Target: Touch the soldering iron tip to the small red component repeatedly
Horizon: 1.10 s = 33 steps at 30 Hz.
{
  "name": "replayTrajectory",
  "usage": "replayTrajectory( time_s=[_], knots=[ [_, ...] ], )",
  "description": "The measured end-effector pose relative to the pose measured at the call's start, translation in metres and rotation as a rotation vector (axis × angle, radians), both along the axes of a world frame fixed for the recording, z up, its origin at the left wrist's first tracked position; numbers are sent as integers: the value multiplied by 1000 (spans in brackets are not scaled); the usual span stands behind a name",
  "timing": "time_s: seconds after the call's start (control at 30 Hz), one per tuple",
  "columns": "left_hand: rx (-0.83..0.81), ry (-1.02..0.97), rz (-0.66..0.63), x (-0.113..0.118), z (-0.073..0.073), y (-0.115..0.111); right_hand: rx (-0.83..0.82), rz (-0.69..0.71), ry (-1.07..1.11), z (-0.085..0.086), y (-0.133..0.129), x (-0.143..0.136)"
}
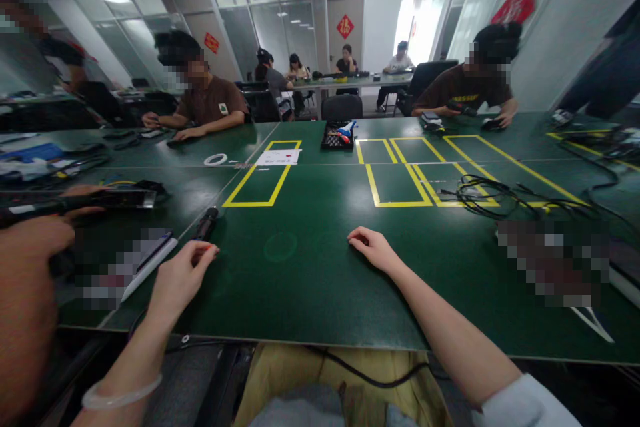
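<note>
Well to the left of the person's fingers, a co-worker's hand [53,233] is showing beside a long black device [117,200]. The left hand [185,273] is keeping thumb and fingertips narrow, apparently pinching a small orange piece [206,248] at their tips; a fingertip grip is presumably suiting something so small. Just beyond those fingers, a black cylinder [206,223] is lying on the green table [290,293], seemingly within easy reach. Farther ahead, between both hands' fingers, a yellow tape outline [249,204] is running partly under a white sheet [277,157], perhaps marking a spot, and a black tray [337,145] is keeping tools together. The right hand [375,250] is resting with fingers loosely curled, perhaps steadying the arm; whether they are enclosing anything, I cannot tell. Beyond and right of them, black cables [473,181] are lying in loose coils.
</note>
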<state>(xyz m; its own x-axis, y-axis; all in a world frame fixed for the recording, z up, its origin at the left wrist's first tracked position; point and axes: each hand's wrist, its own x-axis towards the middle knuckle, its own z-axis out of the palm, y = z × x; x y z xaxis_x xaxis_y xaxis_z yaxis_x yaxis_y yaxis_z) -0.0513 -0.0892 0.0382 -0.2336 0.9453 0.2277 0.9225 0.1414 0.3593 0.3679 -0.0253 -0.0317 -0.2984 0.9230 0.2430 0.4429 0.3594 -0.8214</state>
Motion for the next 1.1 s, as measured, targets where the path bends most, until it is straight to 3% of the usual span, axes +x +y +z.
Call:
replayTrajectory(
  time_s=[0.1, 0.3, 0.47, 0.6, 0.8, 1.0, 1.1],
  knots=[
    [-4, -321, -240, 50, 1, 24, -8, 2, 8, 0, 0, 0],
    [-157, -636, -635, 169, -16, 75, -37, 18, 95, 2, 0, 2],
    [-289, -789, -852, 228, -42, 98, -96, 79, 214, -3, 5, 3],
    [-366, -905, -928, 244, -55, 99, -101, 167, 279, -4, 6, 2],
    [-367, -954, -907, 244, -58, 96, -123, 212, 360, -5, 7, 0],
    [-389, -1086, -800, 242, -62, 98, -85, 99, 325, -13, 11, 1],
    [-378, -1088, -809, 240, -65, 97, -87, 62, 318, -14, 12, 2]
  ],
)
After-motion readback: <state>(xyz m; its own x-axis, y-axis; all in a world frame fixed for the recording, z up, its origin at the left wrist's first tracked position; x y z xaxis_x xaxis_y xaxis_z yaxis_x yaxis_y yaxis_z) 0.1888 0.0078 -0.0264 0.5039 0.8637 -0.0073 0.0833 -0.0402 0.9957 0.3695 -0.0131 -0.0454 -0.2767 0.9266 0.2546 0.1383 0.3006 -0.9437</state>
